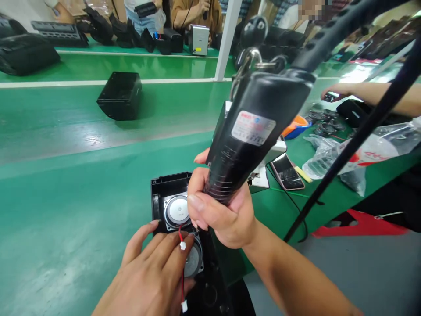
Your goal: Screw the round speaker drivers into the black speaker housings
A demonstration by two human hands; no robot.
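My right hand (223,215) is closed around a black electric screwdriver (243,131), which has a label, a metal hanging ring on top and a thick cable. The screwdriver points down at a black speaker housing (156,206); my fist hides its tip. Inside the housing lie two square-framed speakers, the farther speaker (177,210) and the nearer speaker (194,261). My left hand (154,267) grips the housing, its fingers bent over the nearer speaker and one at the left rim. Red and black leads with white plugs, such as the near plug (184,306), lie across the fingers.
An open black case (121,94) rests on the green bench beyond. To the right are a phone (287,171), a plastic bag (362,149) and an orange-blue bin (296,126). A co-worker's arm (378,94) reaches in at right. A dark cable (355,140) crosses diagonally.
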